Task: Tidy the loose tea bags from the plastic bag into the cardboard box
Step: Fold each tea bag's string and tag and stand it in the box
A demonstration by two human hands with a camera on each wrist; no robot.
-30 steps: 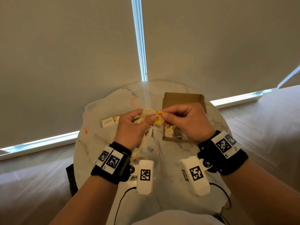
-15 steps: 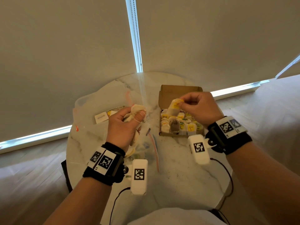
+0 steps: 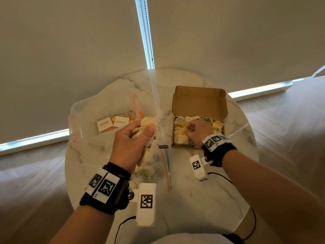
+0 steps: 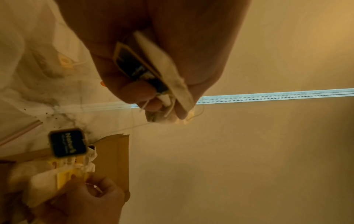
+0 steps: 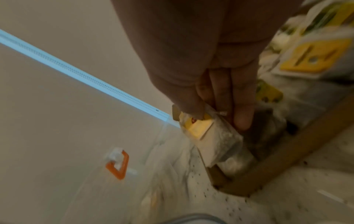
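Observation:
My left hand [image 3: 145, 133] is held above the table and grips a bunch of loose tea bags [image 3: 147, 122] with strings; in the left wrist view one dark blue tag [image 4: 137, 66] is pressed against the bags and another [image 4: 67, 142] dangles. Under this hand lies the clear plastic bag [image 3: 153, 167] with more tea bags in it. The open cardboard box [image 3: 199, 101] stands to the right, packed with several tea bags. My right hand [image 3: 189, 131] is down in the box's left front part, pinching a yellow-tagged tea bag [image 5: 203, 130] that is partly between the others.
A second clear bag [image 3: 84, 111] with white sachets [image 3: 112, 122] and an orange clip [image 5: 118, 166] lies at the back left of the round marble table [image 3: 202, 199]. Tea crumbs are scattered near the box. Window blinds hang close behind the table.
My right hand pulled one yellow-tagged tea bag away from the left hand's bunch, carried it right and lowered it into the box. The left hand stayed put with the rest.

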